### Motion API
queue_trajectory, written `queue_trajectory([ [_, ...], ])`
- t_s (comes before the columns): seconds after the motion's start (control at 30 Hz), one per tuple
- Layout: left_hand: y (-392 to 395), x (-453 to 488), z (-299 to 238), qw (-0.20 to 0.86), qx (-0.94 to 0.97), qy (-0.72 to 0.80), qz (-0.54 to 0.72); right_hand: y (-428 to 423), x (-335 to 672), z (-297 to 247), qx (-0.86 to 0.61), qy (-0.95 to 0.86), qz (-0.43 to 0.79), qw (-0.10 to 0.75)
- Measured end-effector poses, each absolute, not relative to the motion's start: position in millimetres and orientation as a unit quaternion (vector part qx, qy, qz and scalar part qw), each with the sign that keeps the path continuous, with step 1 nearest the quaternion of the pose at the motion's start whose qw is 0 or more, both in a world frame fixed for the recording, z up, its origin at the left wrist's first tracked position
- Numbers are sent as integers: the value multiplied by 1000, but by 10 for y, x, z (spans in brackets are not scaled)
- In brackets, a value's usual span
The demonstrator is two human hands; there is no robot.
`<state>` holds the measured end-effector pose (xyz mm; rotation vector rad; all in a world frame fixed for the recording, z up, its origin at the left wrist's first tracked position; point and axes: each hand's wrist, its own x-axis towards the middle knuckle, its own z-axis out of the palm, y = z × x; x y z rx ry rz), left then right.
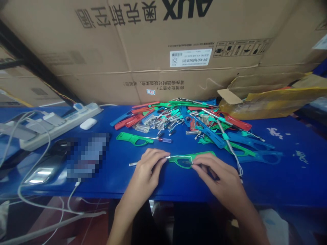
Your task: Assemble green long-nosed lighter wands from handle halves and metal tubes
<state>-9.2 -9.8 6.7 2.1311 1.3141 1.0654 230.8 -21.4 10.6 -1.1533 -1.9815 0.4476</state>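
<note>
Pinching white wire (180, 156) near bench (176, 185) front edge, left hand (149, 166) and right hand (221, 170) fingers clamped; likely light, limp, grip ends.

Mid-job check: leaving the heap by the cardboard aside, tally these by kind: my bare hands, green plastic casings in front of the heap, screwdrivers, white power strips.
Bare hands: 2
Green plastic casings: 2
Screwdriver: 1
White power strip: 1
Total: 6
</note>
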Motion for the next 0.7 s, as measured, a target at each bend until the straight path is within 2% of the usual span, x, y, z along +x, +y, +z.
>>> queue_trajectory([
  [0.33,-123,-78,87,192,763,434,439,-196,2316,81,-467,-787,167,368],
  [0.7,-111,-71,99,204,771,422,431,-159,2337,27,-457,-813,143,331],
])
